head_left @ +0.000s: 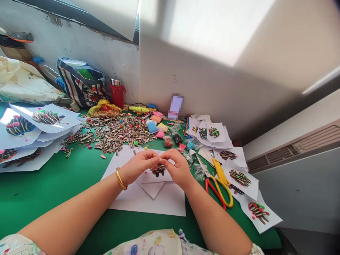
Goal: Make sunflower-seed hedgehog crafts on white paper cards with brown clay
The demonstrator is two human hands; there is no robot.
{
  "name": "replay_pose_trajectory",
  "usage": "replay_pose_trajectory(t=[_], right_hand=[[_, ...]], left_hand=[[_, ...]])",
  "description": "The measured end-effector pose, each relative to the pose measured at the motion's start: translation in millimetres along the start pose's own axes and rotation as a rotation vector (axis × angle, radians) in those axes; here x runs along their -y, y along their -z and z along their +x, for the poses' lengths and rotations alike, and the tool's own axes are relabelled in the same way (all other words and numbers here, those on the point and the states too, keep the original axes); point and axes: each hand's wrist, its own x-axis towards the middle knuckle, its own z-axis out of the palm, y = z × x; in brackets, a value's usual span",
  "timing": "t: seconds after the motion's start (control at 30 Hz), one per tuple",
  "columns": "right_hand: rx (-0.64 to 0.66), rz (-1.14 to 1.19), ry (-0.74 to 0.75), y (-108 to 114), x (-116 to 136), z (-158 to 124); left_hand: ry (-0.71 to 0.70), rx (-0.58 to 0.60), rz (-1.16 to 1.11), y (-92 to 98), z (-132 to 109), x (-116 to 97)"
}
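Note:
My left hand (142,163), with a gold bangle on its wrist, meets my right hand (177,167) above a small white card. Thumbs and forefingers of both are pinched together, and whatever is between them is too small to make out. Under my fingers the card carries a hedgehog-like figure made of striped sunflower seeds (158,170) with dark legs; part of it is hidden by my hands. That card rests on larger white paper sheets (170,205) on the green table (77,194).
Sunflower seeds (124,131) lie heaped behind my hands, with colored clay packets (168,142) beside them. Scissors (219,189) and a yellow cutter (220,170) lie right. Finished seed cards (240,177) are stacked at both sides. A red flask (117,95) stands by the wall.

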Motion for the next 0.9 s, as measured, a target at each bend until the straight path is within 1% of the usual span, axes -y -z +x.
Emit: replay_pose_trajectory(t=[0.13,0.27,0.37,0.47,0.57,0.67,0.77,0.9], right_hand=[[0.011,-0.118,0.089,-1.7,0.8,-0.3],[0.015,-0.223,0.132,-3.2,1.2,-0.6],[0.002,-0.217,0.123,-3.9,-0.1,-1.8],[-0.01,-0.16,0.102,-3.2,-2.5,-2.7],[0.0,-0.095,0.072,-1.5,-4.3,-2.1],[0.018,-0.077,0.049,-0.5,-4.2,-0.9],[0.001,-0.103,0.043,-1.0,-2.7,0.0],[-0.012,-0.177,0.085,-2.1,-0.3,-0.6]], left_hand=[[0.031,0.02,0.021,-0.6,0.7,0.9],[0.035,0.014,-0.035,-1.0,1.7,1.9],[0.037,-0.007,-0.064,0.1,2.8,3.0],[0.029,-0.026,-0.098,1.1,3.5,2.5],[0.022,-0.039,-0.133,1.2,3.2,1.6],[0.033,-0.052,-0.149,0.7,2.4,2.2],[0.053,-0.052,-0.117,0.1,1.7,3.3],[0.052,-0.035,0.014,-0.4,1.1,2.4]])
